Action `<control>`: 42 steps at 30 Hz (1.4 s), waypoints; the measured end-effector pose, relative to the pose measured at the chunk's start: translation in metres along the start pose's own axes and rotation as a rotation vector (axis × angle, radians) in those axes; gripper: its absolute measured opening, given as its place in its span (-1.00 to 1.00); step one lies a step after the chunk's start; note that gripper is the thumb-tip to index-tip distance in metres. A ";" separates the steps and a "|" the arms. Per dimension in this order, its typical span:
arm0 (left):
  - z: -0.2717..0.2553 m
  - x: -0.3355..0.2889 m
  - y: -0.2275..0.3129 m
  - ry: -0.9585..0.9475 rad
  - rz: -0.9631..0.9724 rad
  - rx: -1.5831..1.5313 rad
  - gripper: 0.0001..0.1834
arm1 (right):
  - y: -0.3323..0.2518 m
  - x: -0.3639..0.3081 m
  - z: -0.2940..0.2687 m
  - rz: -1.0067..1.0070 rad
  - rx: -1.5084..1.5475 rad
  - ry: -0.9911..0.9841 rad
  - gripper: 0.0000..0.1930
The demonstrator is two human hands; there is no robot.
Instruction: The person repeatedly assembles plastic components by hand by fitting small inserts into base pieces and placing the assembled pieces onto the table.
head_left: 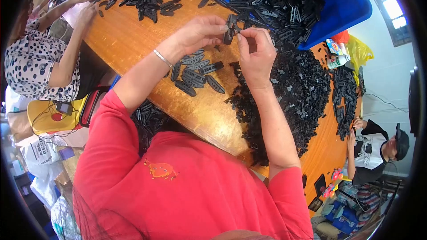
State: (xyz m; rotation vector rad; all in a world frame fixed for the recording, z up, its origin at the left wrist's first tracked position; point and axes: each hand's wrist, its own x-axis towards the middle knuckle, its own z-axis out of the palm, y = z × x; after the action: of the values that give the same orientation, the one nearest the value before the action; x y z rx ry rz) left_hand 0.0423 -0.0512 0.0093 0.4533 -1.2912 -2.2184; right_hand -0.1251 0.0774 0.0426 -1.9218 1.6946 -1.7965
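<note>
- Surface: wooden table [144, 40], heaped with small black plastic pieces [298, 93]; blue bin [353, 20] at the far side.
- Left hand [200, 31]: fingers curled, tips gripping a black plastic part [229, 30] above the tabletop.
- Right hand [259, 55]: thumb and forefinger pinched at that part's right side (any separate piece is indistinguishable).
- Step, as judged: two-handed fitting; next move calls for steady left grip, fine right-hand alignment.

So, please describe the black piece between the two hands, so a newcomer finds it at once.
Start at the wooden table in front of the person in the red shirt. Find this person's left hand and right hand, which meet at the black piece. Unlike the long dark pieces lying on the table, it is held up by hand.
</note>
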 end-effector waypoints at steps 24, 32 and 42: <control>0.019 0.001 -0.012 -0.104 0.072 -0.197 -0.57 | 0.002 -0.006 0.002 0.072 0.064 0.043 -0.87; 0.013 0.003 -0.023 -0.034 0.057 -0.018 -0.53 | 0.006 -0.016 0.004 0.323 0.154 -0.022 -0.90; 0.021 -0.006 -0.022 -0.021 0.077 0.059 -0.56 | 0.016 -0.023 0.007 0.441 0.213 -0.131 -0.86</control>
State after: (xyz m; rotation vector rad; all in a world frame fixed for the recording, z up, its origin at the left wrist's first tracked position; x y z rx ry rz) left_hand 0.0300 -0.0241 0.0007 0.3963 -1.3651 -2.1315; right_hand -0.1248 0.0819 0.0146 -1.4106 1.6419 -1.5721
